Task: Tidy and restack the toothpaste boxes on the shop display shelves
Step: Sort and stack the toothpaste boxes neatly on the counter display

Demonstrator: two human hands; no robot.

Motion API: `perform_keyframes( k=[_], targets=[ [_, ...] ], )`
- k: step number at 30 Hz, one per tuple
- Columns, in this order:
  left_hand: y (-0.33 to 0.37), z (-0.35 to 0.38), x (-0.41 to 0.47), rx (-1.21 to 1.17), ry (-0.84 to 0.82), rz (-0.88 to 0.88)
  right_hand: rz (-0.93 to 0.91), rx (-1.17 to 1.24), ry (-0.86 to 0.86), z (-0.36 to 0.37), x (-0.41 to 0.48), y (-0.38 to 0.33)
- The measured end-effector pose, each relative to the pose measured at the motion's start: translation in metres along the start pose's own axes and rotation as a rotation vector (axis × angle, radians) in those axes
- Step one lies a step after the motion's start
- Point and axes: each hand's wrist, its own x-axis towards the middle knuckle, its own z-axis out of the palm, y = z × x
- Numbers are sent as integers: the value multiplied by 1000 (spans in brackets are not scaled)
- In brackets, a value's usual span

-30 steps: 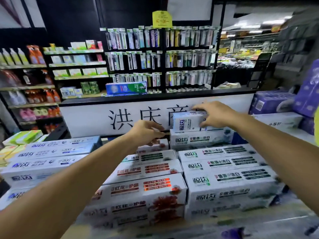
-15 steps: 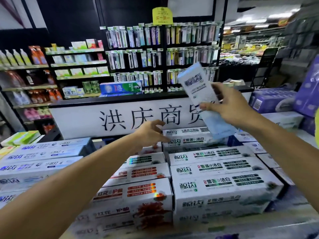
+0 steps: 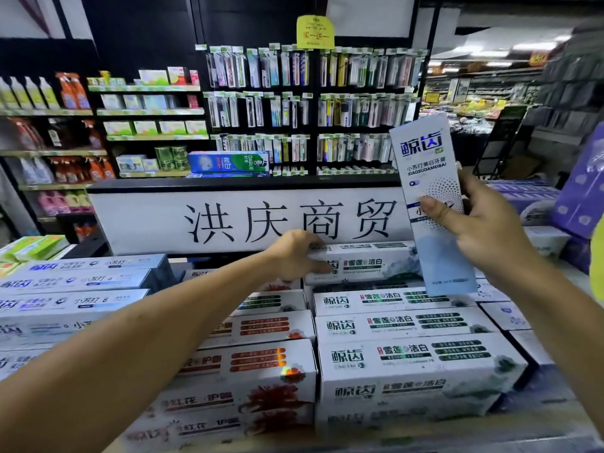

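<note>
Across the far side, a black toothbrush rack (image 3: 313,109) hung full of packs, with shelves (image 3: 49,112) of bottles and cartons to its left. In front of it, hiding the rack's foot, a long white signboard (image 3: 228,220) with large black characters. Far right, stacked purple packs (image 3: 581,191). On the ledge above the signboard, a Darlie box (image 3: 228,161) lying flat. At the rack's top, a yellow tag (image 3: 314,31).

Filling the near ground, three stepped stacks of toothpaste cartons: blue-printed boxes (image 3: 72,302) at left, red-printed boxes (image 3: 261,364) in the middle, partly hidden behind the left forearm, and green-printed boxes (image 3: 405,354) to the right.

Left hand (image 3: 294,256) stretched far, gripping the left end of the top green-printed box (image 3: 369,261) — fingers over the lid, thumb against the near face. Right hand (image 3: 483,220) up at the right, closed round a blue-and-white toothpaste box (image 3: 428,178) held nearly upright, thumb across the printed front, fingers behind — its lower end in front of the green stack, its upper end covering part of the rack.

By count: two hands, one held box, one Darlie box, one tag, four signboard characters, four green lids including the top one, at least four blue lids, at least two red lids.
</note>
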Motion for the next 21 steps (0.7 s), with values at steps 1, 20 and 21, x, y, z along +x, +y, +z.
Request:
perform_keyframes(
  k=[1,20,21],
  targets=[
    [1,-3,-2,-29,-12,-6,-5,2,3,-1,-1,0],
    [11,-8,-24,-63,-174,91,-43,-10,-19,12,-7,-14],
    [10,-8,-24,-67,-170,92,-45,-11,-16,12,-7,-14]
  ],
)
